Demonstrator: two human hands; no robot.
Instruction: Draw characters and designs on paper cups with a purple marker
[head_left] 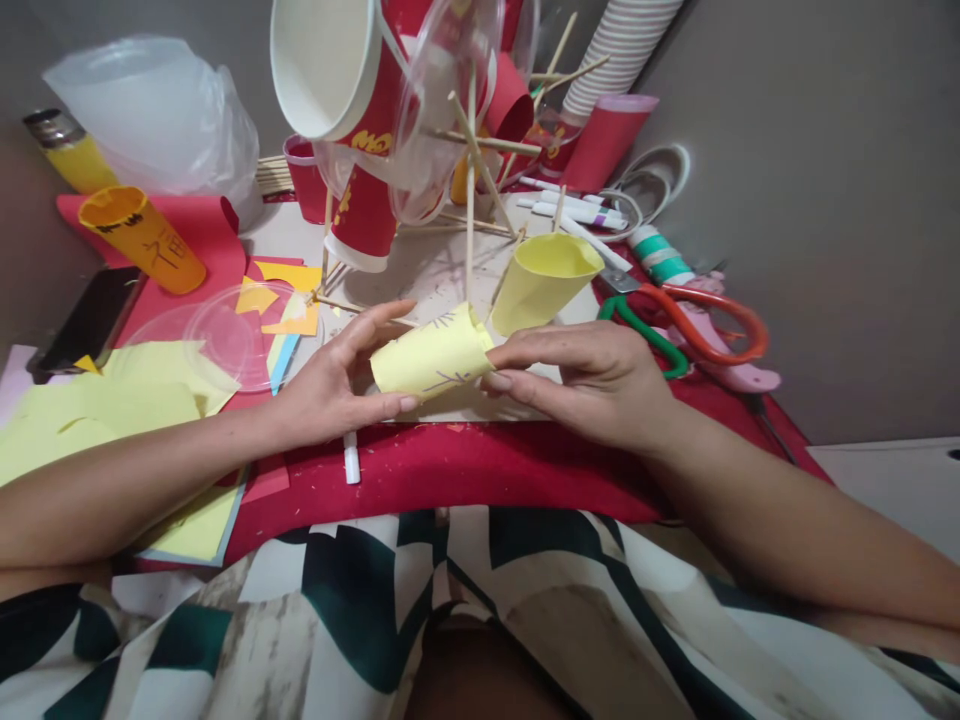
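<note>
Patterned garment (360, 600) below yellow tube (433, 355) in hands (611, 380)

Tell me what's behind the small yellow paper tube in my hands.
Behind the yellow paper tube are a pale board, an upright stick and, toward the right, a yellow cup. The tube hides whatever lies directly behind it.

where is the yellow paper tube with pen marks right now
Near the middle of the head view, the marked yellow paper tube is held between the left hand and right hand, in front and left of the open-topped yellow paper cylinder.
</note>
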